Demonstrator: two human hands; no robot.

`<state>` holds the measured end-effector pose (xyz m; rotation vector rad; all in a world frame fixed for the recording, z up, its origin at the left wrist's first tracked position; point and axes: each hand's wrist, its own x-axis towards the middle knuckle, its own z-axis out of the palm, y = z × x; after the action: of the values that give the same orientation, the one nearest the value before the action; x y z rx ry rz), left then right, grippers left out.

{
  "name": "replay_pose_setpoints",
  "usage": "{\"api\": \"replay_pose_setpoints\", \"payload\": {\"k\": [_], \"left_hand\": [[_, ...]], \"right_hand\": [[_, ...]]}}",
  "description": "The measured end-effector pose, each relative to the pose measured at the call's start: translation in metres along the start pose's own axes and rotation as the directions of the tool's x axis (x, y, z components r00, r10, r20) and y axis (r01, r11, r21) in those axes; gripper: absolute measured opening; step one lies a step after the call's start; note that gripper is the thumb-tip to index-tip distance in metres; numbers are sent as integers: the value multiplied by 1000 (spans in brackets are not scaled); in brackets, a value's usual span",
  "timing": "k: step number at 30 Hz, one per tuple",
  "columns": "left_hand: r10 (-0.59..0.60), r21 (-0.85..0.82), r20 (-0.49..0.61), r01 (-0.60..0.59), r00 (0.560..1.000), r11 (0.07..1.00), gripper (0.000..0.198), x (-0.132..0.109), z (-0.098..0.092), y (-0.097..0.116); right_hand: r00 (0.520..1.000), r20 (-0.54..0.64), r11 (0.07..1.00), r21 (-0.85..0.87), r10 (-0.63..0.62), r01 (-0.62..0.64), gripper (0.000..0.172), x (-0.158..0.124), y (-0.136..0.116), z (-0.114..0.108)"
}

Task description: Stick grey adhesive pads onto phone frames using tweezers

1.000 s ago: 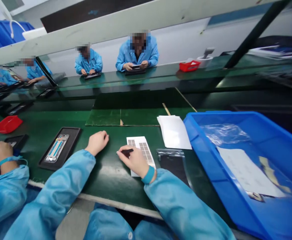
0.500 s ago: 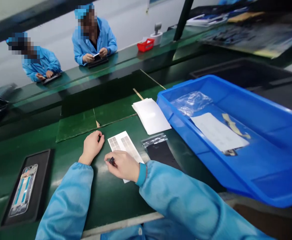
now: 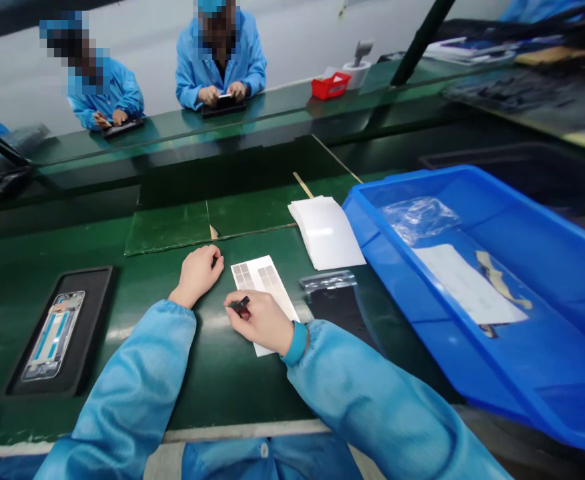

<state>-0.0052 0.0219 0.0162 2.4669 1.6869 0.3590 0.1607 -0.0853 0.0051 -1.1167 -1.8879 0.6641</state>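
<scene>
My left hand (image 3: 199,275) rests on the green bench with its fingers curled in; anything inside them is hidden. Beside it, my right hand (image 3: 262,321) pinches a slim black tool (image 3: 242,305), whose kind I cannot make out. This hand is over a white sheet with grey rectangular stickers (image 3: 265,275), covering part of it. To its right lies a clear zip bag (image 3: 329,281) with something flat and black inside. Off to the left, a phone frame (image 3: 55,337) with blue strips sits in a black tray (image 3: 89,333).
A large blue bin (image 3: 422,360) stands at right, holding crumpled clear plastic (image 3: 419,217) and a white sheet (image 3: 465,280). A stack of white paper (image 3: 327,233) lies by its corner. Across the bench, two people in blue work over dark trays; a red basket (image 3: 331,85) stands near them.
The view has shifted, so the bench things appear farther right or higher. Both my hands keep nearly the same places on the bench. The black tool now shows more clearly in my right hand.
</scene>
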Motion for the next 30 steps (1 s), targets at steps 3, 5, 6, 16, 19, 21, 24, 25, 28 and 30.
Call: {"api": "replay_pose_setpoints", "payload": {"k": [3, 5, 6, 16, 19, 21, 24, 25, 28, 30], "left_hand": [[6, -17, -1, -6, 1000, 1000, 14, 0, 0, 0], [10, -24, -3, -10, 1000, 1000, 13, 0, 0, 0], [11, -28, -5, -11, 1000, 1000, 13, 0, 1, 0], [9, -24, 10, -9, 1000, 1000, 14, -1, 0, 0], [11, -22, 7, -11, 1000, 1000, 15, -1, 0, 0], [12, -22, 7, -12, 1000, 1000, 15, -1, 0, 0], [18, -23, 7, -17, 1000, 1000, 14, -1, 1, -1], [20, -23, 7, -20, 1000, 1000, 14, -1, 1, -1], [28, -25, 1, -28, 1000, 999, 14, -1, 3, -3], [33, -27, -4, -34, 999, 999, 13, -1, 4, -3]], "right_hand": [[999, 13, 999, 19, 35, -35, 13, 0, 1, 0], [999, 22, 998, 40, 48, -49, 13, 0, 2, 0], [998, 26, 998, 47, 52, -53, 13, 0, 3, 0], [996, 30, 994, 66, 83, -85, 12, 0, 5, -1], [993, 7, 989, 96, 116, -116, 10, 1, 4, -1], [988, -20, 980, 134, 151, -147, 8, 2, 3, -1], [976, -47, 961, 195, 211, -199, 7, 4, 1, -1], [973, -51, 955, 207, 226, -211, 8, 5, 1, -1], [969, -53, 946, 235, 242, -223, 10, 5, 2, 0], [969, -45, 940, 256, 242, -223, 10, 5, 3, 1]]}}
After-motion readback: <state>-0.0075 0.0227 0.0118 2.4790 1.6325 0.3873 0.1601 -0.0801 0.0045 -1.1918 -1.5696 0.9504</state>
